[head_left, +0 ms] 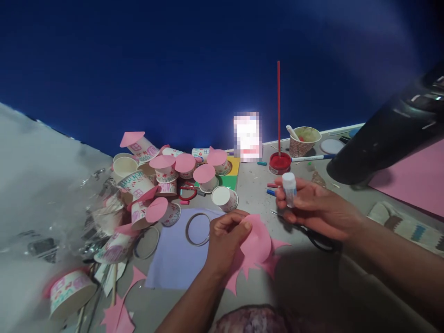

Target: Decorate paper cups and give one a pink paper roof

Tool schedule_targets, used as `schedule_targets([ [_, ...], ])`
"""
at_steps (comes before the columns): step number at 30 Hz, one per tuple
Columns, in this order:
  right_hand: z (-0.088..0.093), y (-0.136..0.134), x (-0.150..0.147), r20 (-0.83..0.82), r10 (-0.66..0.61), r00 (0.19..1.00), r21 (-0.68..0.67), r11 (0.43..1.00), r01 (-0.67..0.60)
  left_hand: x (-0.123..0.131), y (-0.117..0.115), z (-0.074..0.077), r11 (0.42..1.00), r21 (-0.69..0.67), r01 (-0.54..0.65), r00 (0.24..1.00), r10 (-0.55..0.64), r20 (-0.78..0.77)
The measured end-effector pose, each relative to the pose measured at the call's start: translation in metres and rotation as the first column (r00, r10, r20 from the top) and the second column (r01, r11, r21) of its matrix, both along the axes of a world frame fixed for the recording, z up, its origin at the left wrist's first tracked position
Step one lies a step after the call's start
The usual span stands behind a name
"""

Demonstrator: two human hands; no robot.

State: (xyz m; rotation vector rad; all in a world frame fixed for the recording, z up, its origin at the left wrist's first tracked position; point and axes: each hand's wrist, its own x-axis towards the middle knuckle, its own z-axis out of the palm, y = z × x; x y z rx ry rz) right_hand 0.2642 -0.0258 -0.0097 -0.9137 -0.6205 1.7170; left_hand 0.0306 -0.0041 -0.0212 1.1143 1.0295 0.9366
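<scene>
My left hand (225, 238) pinches a round pink paper disc (257, 240) between thumb and fingers, just above the grey table. Pink paper scraps (267, 264) lie under and beside it. My right hand (317, 208) is closed round a small white glue stick (289, 187), held upright a little to the right of the disc. Black-handled scissors (317, 239) lie on the table beneath my right hand.
A heap of decorated paper cups with pink paper tops (163, 185) fills the left. A lilac paper sheet (180, 252) with a ring (197, 229) lies in front. A red pot with a red stick (279, 162), a patterned cup (303, 140), pens and pink card (412, 180) lie behind.
</scene>
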Motion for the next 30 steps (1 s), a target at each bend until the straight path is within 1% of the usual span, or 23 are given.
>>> schedule_targets([
  [2, -0.003, -0.003, -0.006, 0.007, 0.044, 0.999, -0.014, 0.999, -0.044, 0.001, -0.002, 0.005, 0.999, 0.040, -0.003, 0.999, 0.005, -0.054],
  [3, -0.004, -0.005, -0.009, 0.045, 0.048, 0.998, -0.017, 0.999, -0.047, 0.001, -0.003, 0.008, 0.998, 0.056, -0.003, 0.997, 0.008, -0.080],
  [5, -0.003, -0.008, -0.013, 0.211, 0.049, 0.976, 0.003, 0.999, -0.051, 0.003, -0.005, 0.011, 0.997, 0.079, -0.006, 0.993, 0.016, -0.119],
  [6, -0.002, -0.009, -0.015, 0.324, 0.056, 0.945, 0.024, 0.997, -0.067, 0.004, -0.006, 0.012, 0.996, 0.092, -0.008, 0.991, 0.020, -0.135],
  [8, 0.002, -0.011, -0.019, 0.530, 0.072, 0.845, 0.068, 0.990, -0.127, 0.005, -0.007, 0.012, 0.992, 0.122, -0.009, 0.985, 0.030, -0.169],
  [10, 0.006, -0.013, -0.023, 0.655, 0.077, 0.752, 0.104, 0.976, -0.191, 0.007, -0.009, 0.011, 0.987, 0.160, 0.000, 0.979, 0.033, -0.203],
  [11, 0.008, -0.013, -0.024, 0.689, 0.069, 0.721, 0.120, 0.971, -0.208, 0.007, -0.010, 0.010, 0.985, 0.175, 0.008, 0.975, 0.031, -0.219],
  [14, 0.011, -0.015, -0.029, 0.755, 0.046, 0.654, 0.150, 0.959, -0.240, 0.009, -0.012, 0.009, 0.981, 0.191, 0.030, 0.969, 0.018, -0.246],
  [19, 0.009, -0.015, -0.031, 0.835, 0.023, 0.551, 0.135, 0.960, -0.244, 0.010, -0.014, 0.009, 0.984, 0.167, 0.056, 0.959, -0.007, -0.282],
  [26, 0.005, -0.014, -0.031, 0.849, 0.058, 0.525, 0.126, 0.943, -0.308, 0.011, -0.015, 0.008, 0.988, 0.132, 0.080, 0.951, -0.036, -0.306],
  [30, 0.003, -0.014, -0.031, 0.872, 0.075, 0.483, 0.094, 0.944, -0.316, 0.011, -0.016, 0.006, 0.994, 0.083, 0.069, 0.955, -0.042, -0.294],
])
